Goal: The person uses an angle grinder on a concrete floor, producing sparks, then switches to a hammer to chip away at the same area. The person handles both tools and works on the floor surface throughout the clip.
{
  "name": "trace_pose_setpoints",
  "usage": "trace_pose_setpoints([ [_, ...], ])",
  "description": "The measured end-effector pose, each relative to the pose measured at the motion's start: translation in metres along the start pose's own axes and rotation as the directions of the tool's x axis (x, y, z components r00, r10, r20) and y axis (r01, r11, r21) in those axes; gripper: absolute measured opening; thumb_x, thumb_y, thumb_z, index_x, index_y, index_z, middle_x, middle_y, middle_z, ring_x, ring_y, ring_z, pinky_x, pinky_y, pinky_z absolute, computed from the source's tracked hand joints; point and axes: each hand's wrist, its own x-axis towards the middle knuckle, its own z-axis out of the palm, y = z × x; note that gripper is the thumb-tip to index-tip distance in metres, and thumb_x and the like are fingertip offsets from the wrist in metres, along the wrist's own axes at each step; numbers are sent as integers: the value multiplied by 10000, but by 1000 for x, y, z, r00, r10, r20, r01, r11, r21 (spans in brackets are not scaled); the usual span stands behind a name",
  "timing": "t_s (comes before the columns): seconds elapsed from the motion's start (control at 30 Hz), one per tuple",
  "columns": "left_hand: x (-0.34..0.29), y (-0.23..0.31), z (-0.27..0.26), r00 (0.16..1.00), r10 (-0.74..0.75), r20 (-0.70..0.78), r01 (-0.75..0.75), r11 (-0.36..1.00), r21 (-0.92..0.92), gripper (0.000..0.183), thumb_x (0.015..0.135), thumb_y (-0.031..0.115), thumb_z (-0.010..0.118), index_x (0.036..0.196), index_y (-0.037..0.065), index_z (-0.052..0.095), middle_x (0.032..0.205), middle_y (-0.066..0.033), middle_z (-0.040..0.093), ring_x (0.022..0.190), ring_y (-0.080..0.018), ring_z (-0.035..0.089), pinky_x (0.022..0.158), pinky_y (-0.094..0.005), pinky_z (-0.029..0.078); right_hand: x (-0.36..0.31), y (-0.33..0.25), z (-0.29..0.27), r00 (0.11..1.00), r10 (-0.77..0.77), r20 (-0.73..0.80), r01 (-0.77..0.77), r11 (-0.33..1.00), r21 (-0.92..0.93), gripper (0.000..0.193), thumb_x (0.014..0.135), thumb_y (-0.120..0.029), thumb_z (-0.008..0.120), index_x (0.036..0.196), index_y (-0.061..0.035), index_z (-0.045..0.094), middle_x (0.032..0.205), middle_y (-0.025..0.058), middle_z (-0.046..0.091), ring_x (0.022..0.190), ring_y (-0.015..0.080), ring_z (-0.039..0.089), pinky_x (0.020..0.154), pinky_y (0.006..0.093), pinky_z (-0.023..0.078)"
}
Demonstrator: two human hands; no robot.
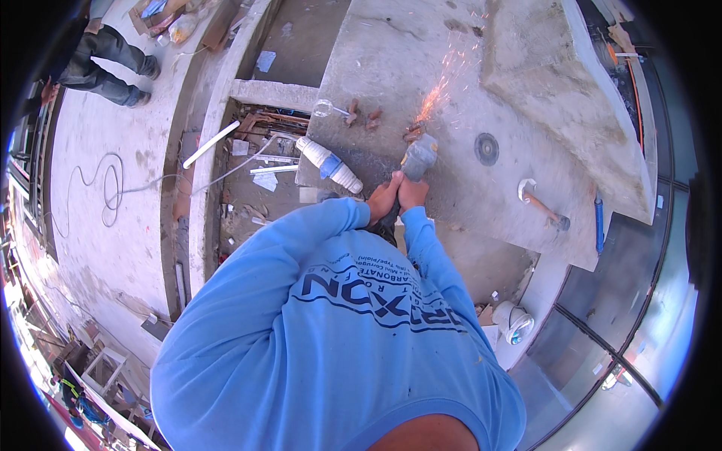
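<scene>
Both my hands are wrapped around a grey angle grinder (419,156) over the concrete slab. My left hand (383,200) grips the dark rear part of its body, and my right hand (412,194) closes on it just beside. Orange sparks (432,101) fly from the grinder's far end, away from me. Small rusty metal pieces (372,120) lie close to its left; the spot being ground is partly hidden by the tool. Left of my hands rests a white, blue-banded cylindrical object (329,164), apparently a corded power tool.
To the right lie a round dark disc (486,149), a wooden-handled hammer (543,206) and a blue rod-shaped tool (599,225). A raised concrete block (556,83) bounds that side. A grey cable (113,188) trails left. A white bucket (514,323) stands lower right; another person (105,64) is upper left.
</scene>
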Motion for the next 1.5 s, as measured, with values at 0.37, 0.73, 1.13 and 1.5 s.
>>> trace_pose_setpoints([
  [0.37,1,-3,0,1000,-13,-12,13,1000,21,814,852,709,228,1024,-22,543,647,-103,578,504,-199,570,446,-317,459,-1,0,0,998,66,10,-66,998,19,275,703,-107,709,902,62,624,833,113,654,722,168,604,639,332,483],
  [0.73,10,-14,-1,997,40,-65,-38,999,22,785,864,688,265,1045,-24,539,668,-107,585,510,-195,572,443,-318,462,-6,-2,1,998,51,-31,-51,999,-7,283,707,-119,712,884,84,628,838,135,656,749,182,615,667,331,485],
  [1.13,-4,0,2,998,23,-64,-20,998,56,815,856,699,259,1090,-34,529,687,-125,595,514,-205,583,443,-327,473,2,13,-1,999,43,-6,-42,998,42,299,691,-130,725,892,69,628,832,136,655,726,186,611,661,332,484],
  [1.5,-12,0,2,999,14,-37,-13,1000,19,807,860,694,258,1085,-31,535,686,-119,595,526,-204,586,470,-324,477,-24,-27,2,996,93,-13,-92,995,25,288,676,-103,725,891,63,629,822,126,651,721,180,601,649,332,483],
])
